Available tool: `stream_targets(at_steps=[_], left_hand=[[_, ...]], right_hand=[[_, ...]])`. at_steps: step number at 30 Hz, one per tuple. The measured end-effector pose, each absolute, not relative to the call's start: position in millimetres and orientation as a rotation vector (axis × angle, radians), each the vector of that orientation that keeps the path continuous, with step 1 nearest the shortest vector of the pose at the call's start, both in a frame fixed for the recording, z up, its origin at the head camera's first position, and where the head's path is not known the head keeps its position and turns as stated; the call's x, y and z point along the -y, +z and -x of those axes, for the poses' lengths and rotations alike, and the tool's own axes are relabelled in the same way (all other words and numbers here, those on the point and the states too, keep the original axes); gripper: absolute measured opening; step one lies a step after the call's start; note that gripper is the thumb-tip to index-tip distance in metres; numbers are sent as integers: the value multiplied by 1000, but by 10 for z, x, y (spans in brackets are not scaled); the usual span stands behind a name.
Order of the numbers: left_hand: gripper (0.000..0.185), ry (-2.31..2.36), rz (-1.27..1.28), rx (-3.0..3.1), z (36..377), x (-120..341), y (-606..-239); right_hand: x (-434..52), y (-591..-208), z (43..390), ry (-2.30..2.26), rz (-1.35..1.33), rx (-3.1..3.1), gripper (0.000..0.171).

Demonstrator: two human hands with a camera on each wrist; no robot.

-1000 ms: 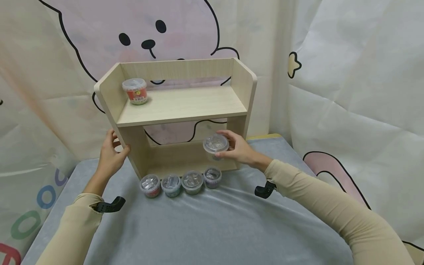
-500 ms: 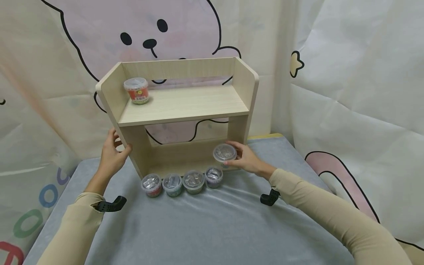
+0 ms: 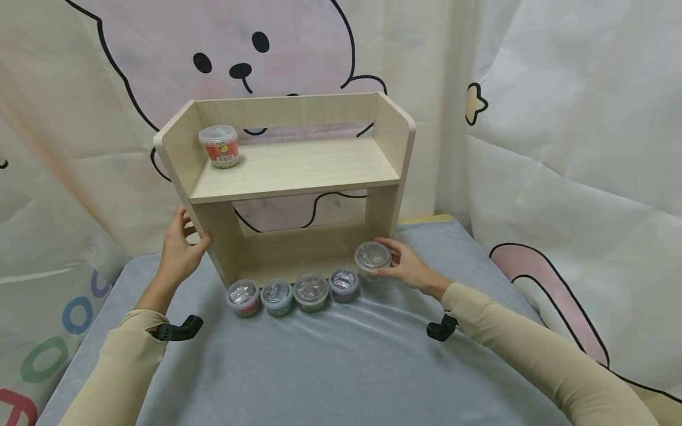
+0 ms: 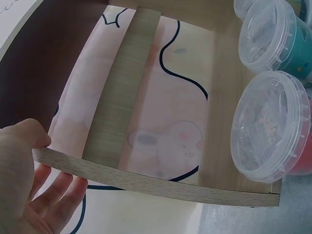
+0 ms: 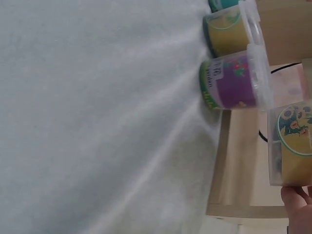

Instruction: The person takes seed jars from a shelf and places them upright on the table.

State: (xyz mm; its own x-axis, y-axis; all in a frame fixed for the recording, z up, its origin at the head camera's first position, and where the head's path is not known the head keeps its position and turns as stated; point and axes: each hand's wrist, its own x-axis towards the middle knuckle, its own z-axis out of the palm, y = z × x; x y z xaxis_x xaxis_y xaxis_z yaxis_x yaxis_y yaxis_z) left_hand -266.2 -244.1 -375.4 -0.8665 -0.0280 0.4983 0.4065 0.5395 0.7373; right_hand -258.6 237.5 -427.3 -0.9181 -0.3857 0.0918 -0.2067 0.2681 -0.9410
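Note:
A two-tier wooden shelf (image 3: 314, 165) stands on the cloth. At its left side panel, my left hand (image 3: 181, 254) pinches the edge between thumb and fingers, as the left wrist view also shows. A round tub (image 3: 372, 256) with a clear lid is held in my right hand (image 3: 410, 267), near the right end of the lower tier. The right wrist view shows a yellow label with flowers on this tub (image 5: 295, 146), with the fingertips at one side. Whether its base touches anything is hidden. Several similar lidded tubs (image 3: 311, 293) stand in a row along the shelf's front.
On the upper tier, a tub with a red label (image 3: 219, 147) stands at the left. A purple tub (image 5: 234, 83) ends the row closest to the held one. Grey cloth (image 3: 319, 367) covers the table. Printed curtains (image 3: 575, 130) hang behind and beside it.
My right hand has carried the tub rightward and down, from in front of the lower tier's opening to its right end. My left hand has kept its grip on the side panel.

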Motion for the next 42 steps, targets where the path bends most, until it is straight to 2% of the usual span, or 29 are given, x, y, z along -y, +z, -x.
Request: stream_targets(at_steps=[10, 20, 27, 33, 42], left_hand=[[68, -1290, 288, 2324, 2640, 2482, -3754], [65, -1326, 292, 2324, 2425, 2294, -3555], [66, -1287, 274, 2346, 2617, 2382, -3742], [69, -1297, 278, 2332, 2628, 2419, -3748], [65, -1314, 279, 2307, 2619, 2414, -3751]], right_hand=[[-2413, -4573, 2540, -1745, 514, -2283, 85], [-2462, -4765, 2501, -1727, 529, -2279, 85], [-2533, -4820, 2485, -1675, 525, -2278, 88], [-2540, -4807, 2504, -1628, 577, -2300, 88], [-2561, -4661, 2551, -1500, 694, -2464, 69]])
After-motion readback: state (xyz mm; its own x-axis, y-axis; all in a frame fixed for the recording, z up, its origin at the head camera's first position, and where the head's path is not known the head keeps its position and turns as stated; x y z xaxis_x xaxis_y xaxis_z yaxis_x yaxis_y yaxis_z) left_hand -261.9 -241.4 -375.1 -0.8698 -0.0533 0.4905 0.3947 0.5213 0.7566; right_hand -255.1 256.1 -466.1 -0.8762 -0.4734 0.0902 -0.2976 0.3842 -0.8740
